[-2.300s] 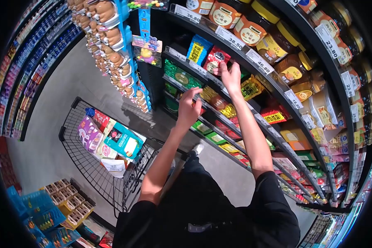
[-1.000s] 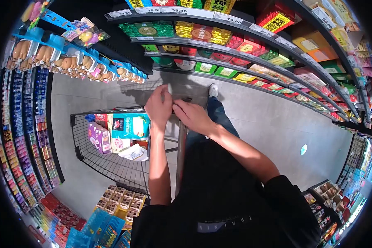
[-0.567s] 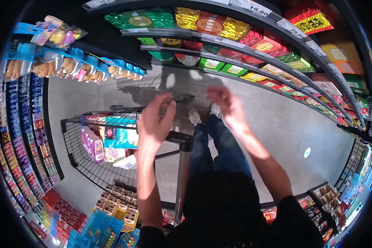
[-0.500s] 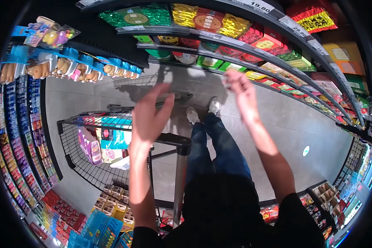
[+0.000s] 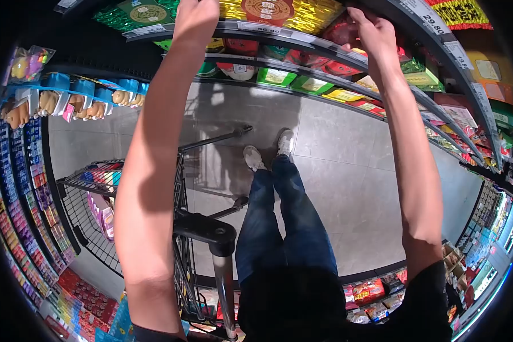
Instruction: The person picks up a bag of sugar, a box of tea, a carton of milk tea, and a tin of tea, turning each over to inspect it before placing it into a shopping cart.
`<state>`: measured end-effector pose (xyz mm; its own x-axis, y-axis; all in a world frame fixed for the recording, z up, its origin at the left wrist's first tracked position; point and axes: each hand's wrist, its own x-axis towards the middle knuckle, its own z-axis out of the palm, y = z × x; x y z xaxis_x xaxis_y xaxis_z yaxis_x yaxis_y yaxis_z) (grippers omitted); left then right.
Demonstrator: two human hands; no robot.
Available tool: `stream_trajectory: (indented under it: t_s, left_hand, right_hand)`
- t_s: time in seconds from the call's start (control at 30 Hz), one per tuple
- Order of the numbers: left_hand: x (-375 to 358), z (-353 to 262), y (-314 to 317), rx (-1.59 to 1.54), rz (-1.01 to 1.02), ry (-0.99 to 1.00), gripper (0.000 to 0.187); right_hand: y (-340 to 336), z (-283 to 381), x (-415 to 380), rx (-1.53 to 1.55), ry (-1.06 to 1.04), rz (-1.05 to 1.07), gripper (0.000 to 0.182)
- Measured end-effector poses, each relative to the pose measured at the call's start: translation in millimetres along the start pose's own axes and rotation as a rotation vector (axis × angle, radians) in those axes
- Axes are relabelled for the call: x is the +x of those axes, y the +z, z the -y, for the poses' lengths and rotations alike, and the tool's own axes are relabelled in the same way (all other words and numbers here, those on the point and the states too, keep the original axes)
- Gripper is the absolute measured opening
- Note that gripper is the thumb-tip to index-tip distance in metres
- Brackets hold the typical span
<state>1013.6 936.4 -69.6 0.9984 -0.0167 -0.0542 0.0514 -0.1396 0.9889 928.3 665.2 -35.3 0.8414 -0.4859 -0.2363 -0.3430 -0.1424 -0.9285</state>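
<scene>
**Both hands raised to the packet shelves**

The left hand is seen at the top edge of the view, against the shelf rail between the green packets and the gold packets. Its fingers are cut off by the frame; whether anything is held cannot be told. The right hand is curled at the red packets on the same shelf, fingers bent over them; a closed hold cannot be confirmed. The shopping cart is located below the left arm, its handle apart from both hands.
</scene>
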Motion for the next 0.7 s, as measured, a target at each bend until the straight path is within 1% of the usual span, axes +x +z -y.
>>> stream_trajectory:
  t_s: [0.03, 0.07, 0.13, 0.17, 0.2, 0.23, 0.27, 0.33, 0.37, 0.4, 0.47, 0.5, 0.53, 0.6, 0.67, 0.7]
  left_hand:
    - [2.6, -5.0, 2.2, 0.053, -0.050, -0.068, 0.051]
    - [2.5, -10.1, 2.7, 0.056, -0.047, -0.065, 0.051]
    - [-2.1, -18.4, 1.6, -0.152, 0.079, -0.151, 0.046]
    - [8.6, -10.4, 5.4, -0.219, 0.022, -0.205, 0.042]
    - [16.3, -1.2, 6.9, -0.215, 0.023, -0.208, 0.042]
    - [19.6, 1.5, 8.4, -0.334, 0.001, -0.242, 0.043]
    - [21.5, 4.3, 8.8, -0.453, -0.020, -0.275, 0.043]
    - [18.2, 2.0, 9.4, -0.460, -0.040, -0.274, 0.043]
    - [17.5, 2.7, 10.1, -0.470, -0.063, -0.274, 0.044]
    - [17.6, 4.7, 6.4, -0.471, -0.058, -0.272, 0.044]
    - [14.8, 2.9, -3.2, -0.404, 0.008, -0.296, 0.044]
    - [11.6, 0.6, -1.6, -0.405, 0.003, -0.316, 0.038]
    - [8.8, -1.9, -1.0, -0.406, 0.009, -0.313, 0.038]
    - [5.1, -4.3, -0.6, -0.399, -0.016, -0.325, 0.040]
    - [2.7, -5.1, -1.8, -0.403, 0.003, -0.316, 0.041]
    - [2.4, -5.0, -2.8, -0.390, 0.004, -0.309, 0.042]
  right_hand:
    - [1.3, -1.4, 7.7, 0.004, 0.001, -0.002, 0.052]
    - [3.3, -2.3, 15.8, -0.035, -0.045, -0.032, 0.043]
    - [5.0, -5.7, 26.6, -0.115, -0.136, -0.092, 0.027]
    - [8.1, -1.7, 22.3, -0.112, -0.134, -0.092, 0.027]
    - [11.7, 2.2, 18.1, -0.037, -0.184, -0.083, 0.024]
    - [14.1, 4.4, 15.4, 0.039, -0.235, -0.073, 0.021]
    - [12.9, 0.0, 17.5, 0.041, -0.232, -0.074, 0.021]
    - [5.9, -10.1, 27.5, -0.167, -0.033, -0.094, 0.019]
    - [5.9, -7.5, 20.7, -0.159, -0.106, -0.072, 0.013]
    - [8.0, -6.0, 17.4, -0.159, -0.107, -0.078, 0.013]
    - [10.1, -4.6, 13.3, -0.022, -0.120, -0.050, 0.012]
    - [8.4, -5.9, 12.3, -0.032, -0.139, -0.012, 0.012]
    - [6.3, -11.5, 16.5, -0.031, -0.142, -0.019, 0.012]
    - [5.2, -16.3, 21.5, -0.069, -0.156, 0.066, 0.013]
    - [2.2, -21.6, 24.0, -0.075, -0.158, 0.054, 0.015]
    - [4.0, -23.4, 26.9, -0.074, -0.215, 0.005, 0.014]
